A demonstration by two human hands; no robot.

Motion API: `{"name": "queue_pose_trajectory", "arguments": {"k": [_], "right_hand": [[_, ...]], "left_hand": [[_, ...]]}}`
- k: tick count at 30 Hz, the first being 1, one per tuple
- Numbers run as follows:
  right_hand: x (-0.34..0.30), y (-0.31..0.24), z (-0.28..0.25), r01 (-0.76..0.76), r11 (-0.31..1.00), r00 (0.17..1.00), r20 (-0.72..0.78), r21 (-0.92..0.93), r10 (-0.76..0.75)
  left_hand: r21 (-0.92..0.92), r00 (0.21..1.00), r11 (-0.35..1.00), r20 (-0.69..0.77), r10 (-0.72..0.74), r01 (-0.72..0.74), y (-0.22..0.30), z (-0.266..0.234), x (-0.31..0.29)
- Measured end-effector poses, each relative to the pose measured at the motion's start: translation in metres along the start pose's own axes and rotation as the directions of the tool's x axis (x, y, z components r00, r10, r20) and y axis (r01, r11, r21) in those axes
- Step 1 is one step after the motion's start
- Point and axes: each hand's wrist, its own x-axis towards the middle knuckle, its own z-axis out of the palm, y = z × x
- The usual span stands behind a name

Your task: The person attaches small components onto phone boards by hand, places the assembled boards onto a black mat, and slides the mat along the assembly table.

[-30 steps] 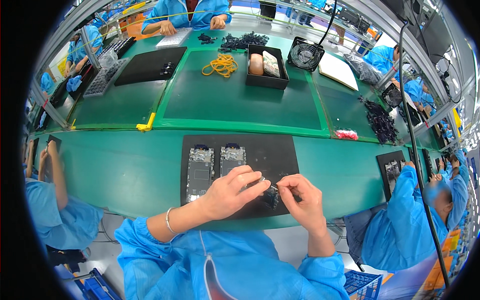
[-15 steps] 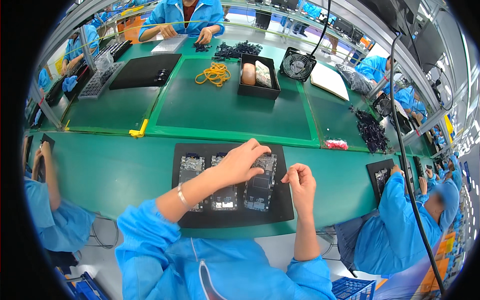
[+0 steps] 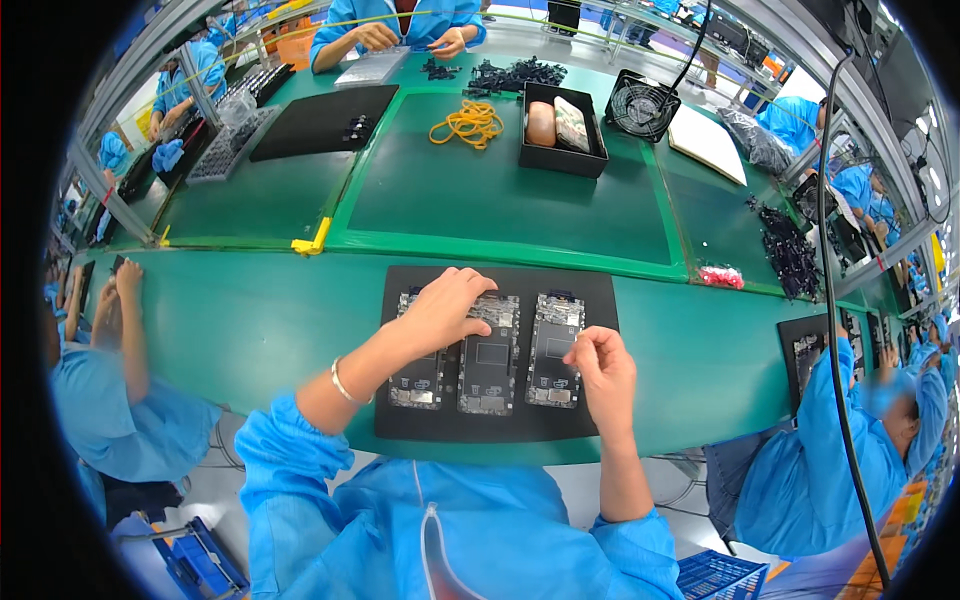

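Observation:
Three phone assemblies with bare circuit boards and dark battery areas lie upright in a row on a black mat. My left hand reaches over the left phone assembly, its thumb apart from the bent fingers, touching the upper part of the middle phone assembly. The fingertips hide part of that top end. At the right phone assembly, my right hand overlaps its right edge, thumb and forefinger pinched together. Whatever sits in that pinch is too small to make out.
Beyond the green bench divider stand a black box holding two objects, yellow cords and a small fan. A yellow corner piece marks the divider. A hanging black cable runs down the right. Co-workers sit on both sides and opposite.
My left hand has shifted left from the right phone assembly to the middle one. My right hand has come in over the right assembly's edge. The whole view has shifted slightly.

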Motion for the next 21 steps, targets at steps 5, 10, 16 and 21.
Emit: {"name": "queue_pose_trajectory", "arguments": {"k": [5, 10, 16, 21], "right_hand": [[0.002, -0.013, 0.036, -0.017, 0.998, 0.999, 0.040, -0.057, 0.019], [0.003, -0.021, 0.057, 0.015, 0.999, 0.997, 0.075, 0.032, -0.017], [-0.001, -0.031, 0.066, 0.055, 0.998, 0.993, 0.102, 0.000, -0.055], [-0.004, -0.031, 0.069, 0.119, 0.992, 0.988, 0.104, -0.045, -0.114]], "left_hand": [[-0.171, 0.955, 0.966, -0.258, 0.144, -0.192, 0.018, -0.017, -0.032], [-0.159, 0.931, 0.958, -0.318, 0.180, -0.240, 0.017, -0.020, -0.048], [-0.169, 0.901, 0.938, -0.372, 0.223, -0.302, 0.016, -0.019, -0.051], [-0.095, 0.876, 0.939, -0.402, 0.267, -0.330, 0.014, -0.019, -0.051]]}}
